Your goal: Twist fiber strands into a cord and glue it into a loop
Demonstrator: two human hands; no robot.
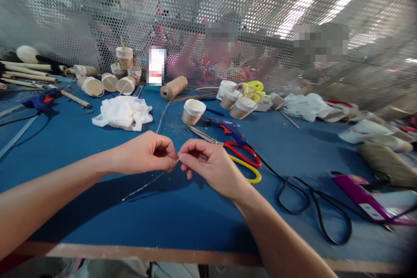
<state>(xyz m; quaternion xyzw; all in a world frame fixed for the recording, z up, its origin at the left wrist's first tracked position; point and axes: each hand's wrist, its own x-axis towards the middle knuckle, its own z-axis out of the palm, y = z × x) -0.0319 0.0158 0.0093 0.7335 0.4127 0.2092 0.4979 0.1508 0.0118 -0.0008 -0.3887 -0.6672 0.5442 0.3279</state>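
Observation:
Above the blue table, my left hand (155,155) and my right hand (203,160) meet fingertip to fingertip, both pinched on a bit of brown twine (163,116). That twine runs back from my fingers to a twine spool (174,88) lying on its side. Out of my left hand, toward the lower left, sticks a thin twisted strand (143,187); whether it is wire or cord I cannot tell. Just beyond my hands stands a twine-wrapped cup (193,112) with a white rim. Scissors (243,151) with red and yellow handles lie partly behind my right hand.
A blue glue gun (230,129) lies behind the scissors, its black cable (312,195) looping right to a purple power strip (361,197). White cloth (125,113) is bunched at left. More cups (241,106), another glue gun (42,99) and sticks (29,69) line the back.

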